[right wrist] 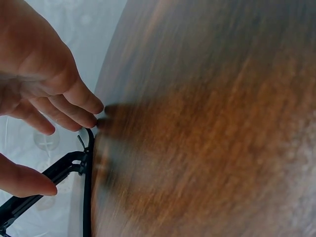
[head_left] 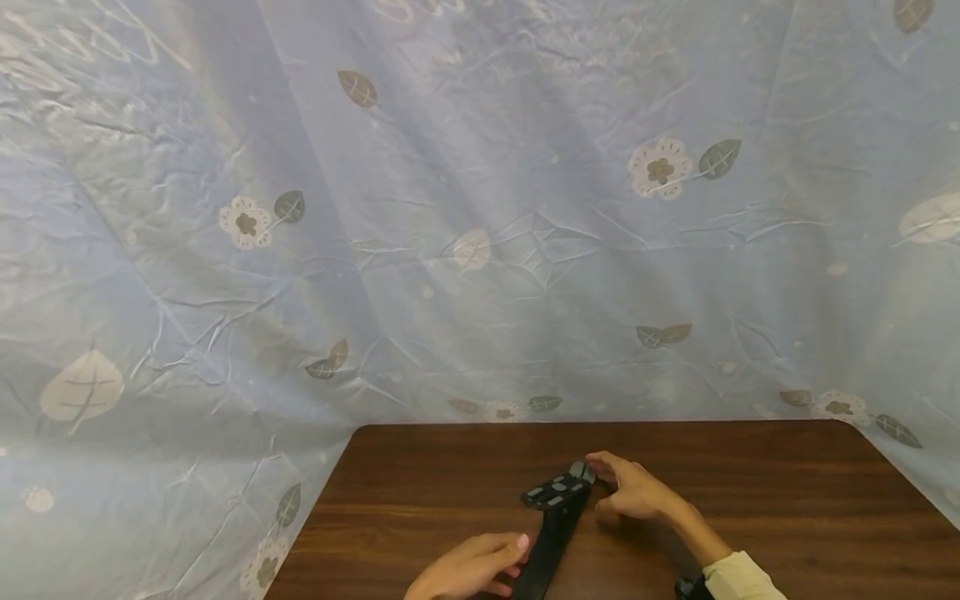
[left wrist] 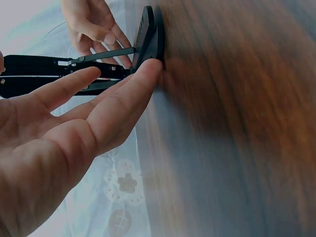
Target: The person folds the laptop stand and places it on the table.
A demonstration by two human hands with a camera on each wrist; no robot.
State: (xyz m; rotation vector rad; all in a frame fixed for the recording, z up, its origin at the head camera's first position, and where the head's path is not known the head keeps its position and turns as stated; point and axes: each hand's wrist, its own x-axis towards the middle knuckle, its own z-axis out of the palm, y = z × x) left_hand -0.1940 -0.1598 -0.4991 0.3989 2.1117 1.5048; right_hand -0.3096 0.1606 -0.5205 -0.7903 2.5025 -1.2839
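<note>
A black folding stand with grey pads on its upper plate stands on the table, its flat base running toward the front edge. Beside the base's near end is my left hand. In the left wrist view that hand's fingers reach out fairly straight, fingertips at or against the base. My right hand is at the stand's far end, fingers spread and slightly bent. The right wrist view has its fingertips low beside the base, with the stand's arm near the thumb; contact there is unclear.
Dark wood grain covers the table, which has rounded far corners. A pale blue sheet with leaf and flower prints hangs behind it and at both sides. Something small and black is by the right sleeve.
</note>
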